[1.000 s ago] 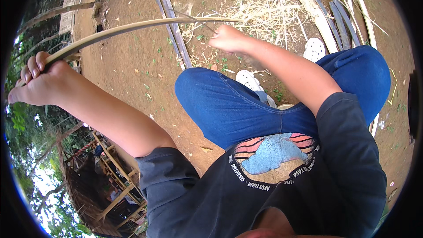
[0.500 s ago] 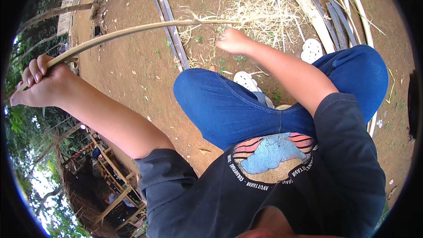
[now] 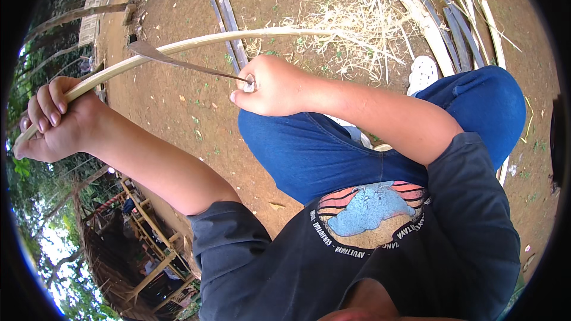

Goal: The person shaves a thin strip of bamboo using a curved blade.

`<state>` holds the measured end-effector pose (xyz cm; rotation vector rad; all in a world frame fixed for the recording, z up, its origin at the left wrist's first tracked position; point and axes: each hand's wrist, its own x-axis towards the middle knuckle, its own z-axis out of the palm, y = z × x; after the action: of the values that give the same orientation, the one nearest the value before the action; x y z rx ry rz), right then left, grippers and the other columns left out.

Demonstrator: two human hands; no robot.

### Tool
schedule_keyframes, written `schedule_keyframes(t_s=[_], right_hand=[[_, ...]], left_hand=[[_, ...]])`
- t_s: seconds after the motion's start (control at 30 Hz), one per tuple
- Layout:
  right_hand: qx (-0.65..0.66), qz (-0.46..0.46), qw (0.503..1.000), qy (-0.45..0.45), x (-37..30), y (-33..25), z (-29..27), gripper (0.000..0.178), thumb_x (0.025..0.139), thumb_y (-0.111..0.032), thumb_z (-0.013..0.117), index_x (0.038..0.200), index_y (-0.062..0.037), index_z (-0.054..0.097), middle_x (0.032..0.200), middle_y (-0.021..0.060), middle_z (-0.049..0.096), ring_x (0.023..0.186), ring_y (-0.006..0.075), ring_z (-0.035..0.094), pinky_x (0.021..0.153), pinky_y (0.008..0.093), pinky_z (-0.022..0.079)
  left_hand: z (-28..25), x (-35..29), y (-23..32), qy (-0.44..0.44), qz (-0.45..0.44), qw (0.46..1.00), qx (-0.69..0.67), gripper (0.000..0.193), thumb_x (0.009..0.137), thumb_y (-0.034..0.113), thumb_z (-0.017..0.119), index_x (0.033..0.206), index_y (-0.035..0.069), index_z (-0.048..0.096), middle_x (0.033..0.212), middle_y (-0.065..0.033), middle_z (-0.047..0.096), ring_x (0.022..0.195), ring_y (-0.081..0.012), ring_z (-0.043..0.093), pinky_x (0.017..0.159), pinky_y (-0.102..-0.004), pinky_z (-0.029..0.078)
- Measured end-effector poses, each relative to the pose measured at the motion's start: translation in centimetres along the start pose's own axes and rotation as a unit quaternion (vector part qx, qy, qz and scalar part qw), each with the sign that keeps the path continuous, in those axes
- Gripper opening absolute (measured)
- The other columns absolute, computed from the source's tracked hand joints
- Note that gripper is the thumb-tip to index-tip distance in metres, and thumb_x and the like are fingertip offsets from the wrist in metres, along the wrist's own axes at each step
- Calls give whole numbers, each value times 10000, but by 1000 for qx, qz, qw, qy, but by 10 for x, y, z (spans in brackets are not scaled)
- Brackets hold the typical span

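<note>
My left hand (image 3: 65, 116) is out at the far left, its fingers wrapped round one end of a long, pale bamboo strip (image 3: 220, 37). The strip arches to the right, and its other end reaches the heap of shavings. In front of my left knee, my right hand (image 3: 273, 86) is closed round the handle of a knife (image 3: 178, 62), with only the handle's end showing. Its long, dark, curved blade points left, and the tip overlaps the strip a short way from my left hand. I cannot tell whether blade and strip touch.
Thin curled shavings (image 3: 369, 30) cover the dirt ahead of me. Two dark slats (image 3: 231, 27) lie left of them. More split bamboo pieces (image 3: 425, 27) lie at the far right, near a white clog (image 3: 423, 74). A thatched shelter with a bamboo frame (image 3: 151, 238) stands at the left.
My right hand has swung left and nearer from the strip's far end, bringing the knife blade into clear view. My left hand keeps its grip on the strip and has dipped slightly.
</note>
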<state>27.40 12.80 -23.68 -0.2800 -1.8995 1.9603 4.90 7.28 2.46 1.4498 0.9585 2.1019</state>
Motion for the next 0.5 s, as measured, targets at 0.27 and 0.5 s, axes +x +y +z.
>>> schedule_keyframes(t_s=[0.27,0.5], right_hand=[[-70,203,976,37,-8,133,-37,280,808,-217,599,607,-23,614,535,111,566,484,206,551,508,399,445],[-31,83,996,-17,3,48,-16,309,830,-244,656,615,-45,558,540,47,533,514,125,495,517,349,402]], left_hand=[[2,2,-3,-18,-5,1000,-11,513,846,632,601,621,173,558,484,77,489,378,-44,420,365,-179,333],[-2,4,-3,-40,-18,999,-26,485,807,610,661,627,170,566,483,83,497,381,-42,440,374,-173,344]])
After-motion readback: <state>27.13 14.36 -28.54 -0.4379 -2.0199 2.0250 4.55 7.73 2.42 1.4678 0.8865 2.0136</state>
